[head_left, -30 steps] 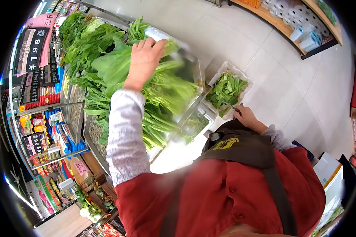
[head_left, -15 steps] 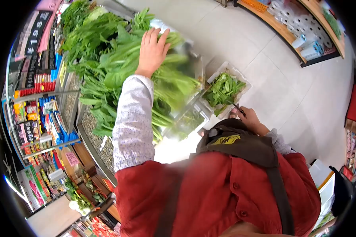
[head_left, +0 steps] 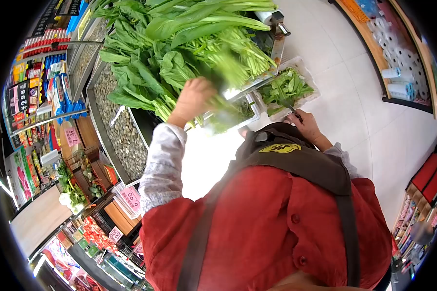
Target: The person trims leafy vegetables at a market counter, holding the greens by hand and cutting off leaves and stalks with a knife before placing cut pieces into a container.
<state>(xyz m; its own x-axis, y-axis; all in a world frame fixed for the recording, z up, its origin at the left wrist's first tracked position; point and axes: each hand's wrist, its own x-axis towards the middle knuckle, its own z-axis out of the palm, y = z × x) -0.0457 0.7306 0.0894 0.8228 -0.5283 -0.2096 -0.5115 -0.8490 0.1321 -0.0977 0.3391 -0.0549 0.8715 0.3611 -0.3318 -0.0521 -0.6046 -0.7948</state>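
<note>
Grey pebbles [head_left: 119, 121] lie to our left, just beside the heap of leafy greens [head_left: 136, 72]. That heap spreads to the right, its pale stalks [head_left: 250, 53] reaching toward the metal edge [head_left: 278, 51] of the display; tugging one from underneath could, we judge, drag others over. Our left hand [head_left: 195, 99] is at the heap's near side, fingers curled, but blur hides the tips, so we cannot tell whether they have closed on a stalk. A loose hold there might let stems slip; a hard one might bruise them. Farther right, loose leaves [head_left: 289, 85] lie in a white crate [head_left: 307, 100]. Our right hand [head_left: 306, 127] is wrapped around a dark-handled cutting tool [head_left: 294, 112] pointing into it. Bringing the left hand across carelessly could nick its fingers, and a knock to the crate could scatter leaves on the pale floor [head_left: 344, 87].
</note>
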